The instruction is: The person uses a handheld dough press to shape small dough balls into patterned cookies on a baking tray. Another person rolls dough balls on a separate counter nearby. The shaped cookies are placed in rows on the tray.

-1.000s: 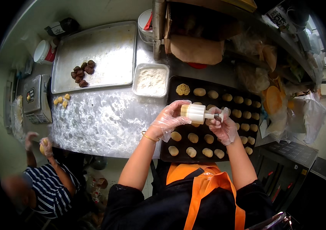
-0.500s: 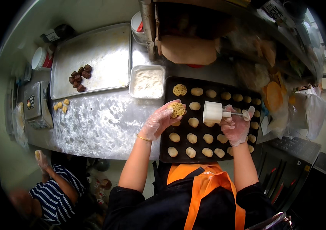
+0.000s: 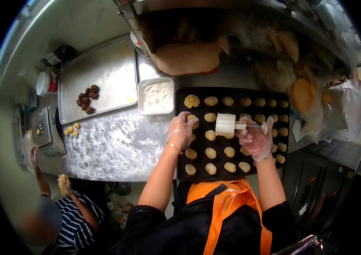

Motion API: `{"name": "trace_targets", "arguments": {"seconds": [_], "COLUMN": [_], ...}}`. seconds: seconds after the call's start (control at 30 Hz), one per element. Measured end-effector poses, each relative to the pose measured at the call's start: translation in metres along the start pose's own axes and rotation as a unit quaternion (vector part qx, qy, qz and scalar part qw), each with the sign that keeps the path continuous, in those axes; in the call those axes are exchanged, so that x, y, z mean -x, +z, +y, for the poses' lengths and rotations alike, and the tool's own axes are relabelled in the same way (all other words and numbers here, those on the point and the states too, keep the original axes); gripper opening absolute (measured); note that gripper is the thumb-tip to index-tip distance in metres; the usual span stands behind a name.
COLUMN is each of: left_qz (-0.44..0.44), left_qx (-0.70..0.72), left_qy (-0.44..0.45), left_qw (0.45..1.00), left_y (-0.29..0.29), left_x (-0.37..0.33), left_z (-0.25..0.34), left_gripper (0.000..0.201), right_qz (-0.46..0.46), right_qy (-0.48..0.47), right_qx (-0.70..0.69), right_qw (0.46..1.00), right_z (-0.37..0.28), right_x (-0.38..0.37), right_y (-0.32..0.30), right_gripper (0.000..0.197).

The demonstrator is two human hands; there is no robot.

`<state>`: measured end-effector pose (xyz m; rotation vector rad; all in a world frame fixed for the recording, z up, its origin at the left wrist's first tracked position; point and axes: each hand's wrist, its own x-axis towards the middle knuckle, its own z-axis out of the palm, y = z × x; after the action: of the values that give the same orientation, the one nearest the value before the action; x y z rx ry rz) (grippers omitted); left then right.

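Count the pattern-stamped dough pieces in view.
2: one stamped piece at the far left corner of the dark tray, and a second stamped piece in the left hand. Others could be hidden under that hand or the right hand.

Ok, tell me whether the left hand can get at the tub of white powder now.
Probably yes: the tub sits ahead and leftward of the left hand, with nothing tall visible between, though that hand holds a patterned dough piece, which may hamper it.
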<state>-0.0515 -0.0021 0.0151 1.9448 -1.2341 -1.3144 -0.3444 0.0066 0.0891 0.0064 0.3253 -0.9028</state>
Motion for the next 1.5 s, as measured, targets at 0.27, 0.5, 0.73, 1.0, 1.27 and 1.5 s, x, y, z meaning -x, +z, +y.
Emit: {"name": "trace_targets", "arguments": {"seconds": [0.27, 0.5, 0.73, 1.0, 1.27, 1.5], "left_qz": [0.051, 0.017, 0.002, 0.048, 0.009, 0.130], "left_qx": [-0.024, -0.185, -0.247, -0.186, -0.197, -0.158], "left_qy": [0.047, 0.078, 0.102, 0.135, 0.168, 0.253], "left_qw": [0.997, 0.979, 0.964, 0.972, 0.966, 0.946], "left_y": [0.024, 0.000, 0.002, 0.010, 0.006, -0.024], "left_x": [-0.020, 0.005, 0.003, -0.001, -0.012, 0.011], "left_z": [-0.033, -0.001, 0.005, -0.010, -0.024, -0.039], "left_gripper": [0.050, 0.070, 0.069, 0.056, 0.057, 0.060], "right_qz": [-0.032, -0.038, -0.053, -0.025, -0.027, 0.108], "right_qy": [0.004, 0.023, 0.029, 0.024, 0.039, 0.108], "right_qx": [-0.025, -0.010, -0.010, -0.014, 0.035, 0.159], "right_qw": [0.999, 0.999, 0.998, 0.999, 0.998, 0.975], "right_z": [-0.003, -0.005, 0.000, 0.004, 0.015, 0.036], "right_x": [0.005, 0.009, 0.004, 0.006, 0.003, -0.004], "right_y": [-0.014, -0.015, -0.019, -0.014, 0.002, 0.034], "right_gripper": [0.093, 0.093, 0.093, 0.093, 0.096, 0.088]}}
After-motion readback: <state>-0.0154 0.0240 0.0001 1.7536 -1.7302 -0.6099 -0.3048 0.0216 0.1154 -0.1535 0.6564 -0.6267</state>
